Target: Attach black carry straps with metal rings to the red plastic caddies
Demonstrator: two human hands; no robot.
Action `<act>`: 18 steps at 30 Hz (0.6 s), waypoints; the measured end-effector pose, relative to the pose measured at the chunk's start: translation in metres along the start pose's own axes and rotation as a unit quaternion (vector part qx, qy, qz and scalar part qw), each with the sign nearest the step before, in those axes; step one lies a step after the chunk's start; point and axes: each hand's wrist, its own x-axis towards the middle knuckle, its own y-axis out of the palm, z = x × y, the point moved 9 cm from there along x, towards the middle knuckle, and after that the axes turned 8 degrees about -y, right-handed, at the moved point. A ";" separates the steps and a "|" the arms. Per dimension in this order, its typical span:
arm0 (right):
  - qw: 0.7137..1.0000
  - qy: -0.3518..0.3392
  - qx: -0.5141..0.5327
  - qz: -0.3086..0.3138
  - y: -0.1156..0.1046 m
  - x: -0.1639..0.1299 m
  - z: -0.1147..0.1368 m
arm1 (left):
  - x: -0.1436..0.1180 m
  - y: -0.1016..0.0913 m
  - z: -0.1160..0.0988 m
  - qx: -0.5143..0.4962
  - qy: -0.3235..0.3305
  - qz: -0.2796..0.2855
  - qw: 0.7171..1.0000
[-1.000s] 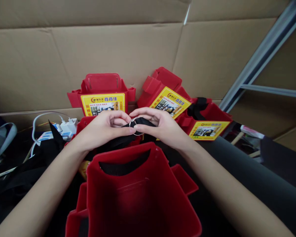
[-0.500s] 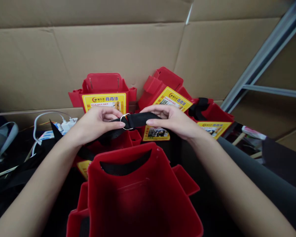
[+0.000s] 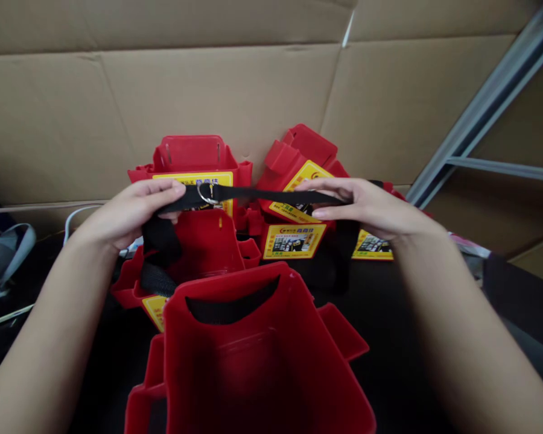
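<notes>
A black webbing strap (image 3: 262,194) is stretched between my two hands, above and behind a red plastic tool box (image 3: 262,367). My left hand (image 3: 140,208) pinches the strap just left of its metal rings (image 3: 207,194). Farther along, my right hand (image 3: 353,202) has the other stretch between thumb and fingers. Strap lengths hang down below both hands. Through a slot in the near box's back wall, a piece of black strap shows. This box stands open at the top, with small side pockets.
Several more red boxes with yellow labels (image 3: 295,241) stand behind, against a cardboard wall (image 3: 217,96). On the right rises a grey metal frame (image 3: 484,102). A white cable (image 3: 72,220) and a pale grey item (image 3: 9,256) lie at the left.
My hands have moved apart, drawing the strap out longer between them. The metal rings have shifted left and slightly up with my left hand.
</notes>
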 end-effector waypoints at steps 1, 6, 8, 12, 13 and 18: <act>1.000 0.010 -0.005 -0.009 -0.007 -0.002 0.001 | -0.001 -0.003 -0.005 -0.033 0.017 -0.015 0.999; 0.974 -0.012 0.155 -0.168 -0.043 -0.007 0.009 | -0.004 -0.006 -0.021 -0.119 0.082 -0.014 0.989; 0.949 -0.021 0.220 -0.223 -0.054 -0.008 0.008 | -0.005 -0.003 -0.016 -0.069 0.054 0.016 0.996; 0.922 -0.037 0.260 -0.285 -0.071 -0.010 0.002 | -0.009 0.005 0.006 0.062 -0.039 0.094 0.993; 0.922 -0.048 0.257 -0.284 -0.072 -0.010 0.003 | -0.010 0.004 0.008 0.067 -0.044 0.095 0.992; 0.936 -0.050 0.214 -0.275 -0.064 -0.007 0.002 | -0.005 0.003 -0.010 -0.034 0.053 0.053 0.997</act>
